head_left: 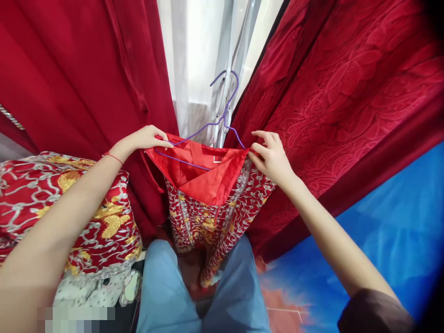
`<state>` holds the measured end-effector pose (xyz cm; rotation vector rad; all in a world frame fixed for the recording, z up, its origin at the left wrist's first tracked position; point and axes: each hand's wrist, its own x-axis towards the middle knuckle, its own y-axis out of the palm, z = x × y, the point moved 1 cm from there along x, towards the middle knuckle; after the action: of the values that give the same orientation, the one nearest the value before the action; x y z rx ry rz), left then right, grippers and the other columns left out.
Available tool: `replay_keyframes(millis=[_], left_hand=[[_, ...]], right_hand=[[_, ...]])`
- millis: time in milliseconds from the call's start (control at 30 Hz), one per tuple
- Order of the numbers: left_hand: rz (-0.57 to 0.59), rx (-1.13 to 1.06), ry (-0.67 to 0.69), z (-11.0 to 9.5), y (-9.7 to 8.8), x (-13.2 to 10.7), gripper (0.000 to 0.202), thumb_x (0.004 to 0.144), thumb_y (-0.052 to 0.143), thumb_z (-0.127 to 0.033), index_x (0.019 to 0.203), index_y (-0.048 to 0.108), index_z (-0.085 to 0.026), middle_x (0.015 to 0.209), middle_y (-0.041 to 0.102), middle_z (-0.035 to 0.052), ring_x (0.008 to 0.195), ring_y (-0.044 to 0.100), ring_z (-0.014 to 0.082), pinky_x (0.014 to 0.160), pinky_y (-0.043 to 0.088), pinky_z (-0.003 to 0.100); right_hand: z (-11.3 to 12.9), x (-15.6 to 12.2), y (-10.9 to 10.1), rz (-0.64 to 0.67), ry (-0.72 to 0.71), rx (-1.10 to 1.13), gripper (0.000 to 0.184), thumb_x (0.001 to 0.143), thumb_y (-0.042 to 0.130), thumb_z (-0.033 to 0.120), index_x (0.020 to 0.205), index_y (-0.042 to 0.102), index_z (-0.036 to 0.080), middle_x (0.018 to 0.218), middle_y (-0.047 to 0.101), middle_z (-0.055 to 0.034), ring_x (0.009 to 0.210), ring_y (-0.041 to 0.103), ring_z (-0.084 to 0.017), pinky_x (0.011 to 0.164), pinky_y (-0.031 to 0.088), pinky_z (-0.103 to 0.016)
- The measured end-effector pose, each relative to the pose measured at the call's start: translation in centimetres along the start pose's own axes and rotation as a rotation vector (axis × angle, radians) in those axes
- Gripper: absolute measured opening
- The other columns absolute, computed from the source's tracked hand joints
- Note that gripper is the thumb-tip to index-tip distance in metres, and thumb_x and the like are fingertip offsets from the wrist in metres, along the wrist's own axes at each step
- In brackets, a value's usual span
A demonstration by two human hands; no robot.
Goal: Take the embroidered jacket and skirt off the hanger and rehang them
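A red garment (208, 203) with gold and silver embroidery and a plain red lining hangs in front of me on a purple wire hanger (225, 106). My left hand (145, 137) pinches the garment's left top edge, near the hanger's left end. At the right top edge, my right hand (272, 155) has its fingers closed on the cloth where the hanger's right end sits. The garment's opening is spread between both hands and its lower part drops between my knees in blue trousers (166, 286).
Red curtains (347, 92) hang left and right, with a white sheer curtain (197, 60) between them. A second embroidered red cloth (69, 208) lies at the left. A blue surface (391, 231) fills the lower right.
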<state>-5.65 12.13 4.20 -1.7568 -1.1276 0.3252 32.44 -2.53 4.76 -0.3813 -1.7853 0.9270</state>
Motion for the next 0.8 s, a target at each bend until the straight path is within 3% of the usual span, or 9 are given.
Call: replay_keyframes(millis=[100,167,300,433,667,800], left_hand=[[-0.007,-0.139,-0.070,0.3,-0.6,-0.2,0.033,0.061,0.081,-0.051,0.079,0.081,-0.023,0.081,0.078,0.0029,0.077,0.066,0.0169,0.075,0.049,0.024],[-0.007,-0.220,-0.117,0.2,-0.8,-0.5,0.034,0.058,0.084,-0.048,0.083,0.082,-0.025,0.088,0.079,0.0037,0.084,0.069,0.0182,0.080,0.052,0.025],[0.041,-0.401,-0.189,-0.5,-0.9,-1.2,0.039,0.058,0.085,-0.045,0.091,0.082,-0.024,0.096,0.079,0.0066,0.088,0.072,0.0194,0.079,0.057,0.027],[0.032,-0.495,-0.244,-1.2,-0.7,-1.7,0.032,0.063,0.082,-0.041,0.089,0.081,-0.022,0.094,0.079,0.0081,0.086,0.073,0.0196,0.077,0.058,0.029],[-0.342,-0.505,-0.299,-0.6,0.8,-1.0,0.010,0.063,0.071,-0.021,0.072,0.075,-0.018,0.070,0.072,0.0035,0.059,0.063,0.0120,0.061,0.051,0.023],[-0.473,-0.421,-0.373,-2.2,0.1,-0.2,0.010,0.061,0.064,-0.015,0.067,0.072,-0.017,0.064,0.068,0.0029,0.056,0.058,0.0127,0.059,0.049,0.025]], right_hand=[[0.1,0.0,1.5,0.103,0.025,0.156,0.027,0.099,0.047,0.034,0.085,0.064,0.018,0.099,0.066,-0.0100,0.086,0.058,-0.020,0.074,0.041,-0.032],[0.5,0.5,2.3,0.135,0.067,0.138,0.026,0.099,0.050,0.037,0.087,0.065,0.019,0.087,0.063,-0.0053,0.076,0.056,-0.017,0.066,0.037,-0.028],[2.0,2.1,3.5,0.087,0.076,0.074,0.028,0.099,0.053,0.042,0.090,0.068,0.020,0.093,0.063,-0.0048,0.076,0.055,-0.015,0.063,0.032,-0.026],[2.6,3.5,4.2,0.061,0.092,-0.004,0.044,0.102,0.044,0.048,0.081,0.068,0.018,0.088,0.060,-0.0062,0.070,0.051,-0.014,0.061,0.028,-0.027],[2.6,4.0,3.4,0.206,0.033,-0.187,0.048,0.104,0.034,0.040,0.092,0.075,0.018,0.082,0.061,-0.0081,0.065,0.050,-0.015,0.058,0.020,-0.029],[3.1,4.0,3.0,0.242,0.022,-0.244,0.049,0.105,0.032,0.035,0.098,0.076,0.015,0.084,0.064,-0.0106,0.065,0.054,-0.015,0.058,0.020,-0.031]])
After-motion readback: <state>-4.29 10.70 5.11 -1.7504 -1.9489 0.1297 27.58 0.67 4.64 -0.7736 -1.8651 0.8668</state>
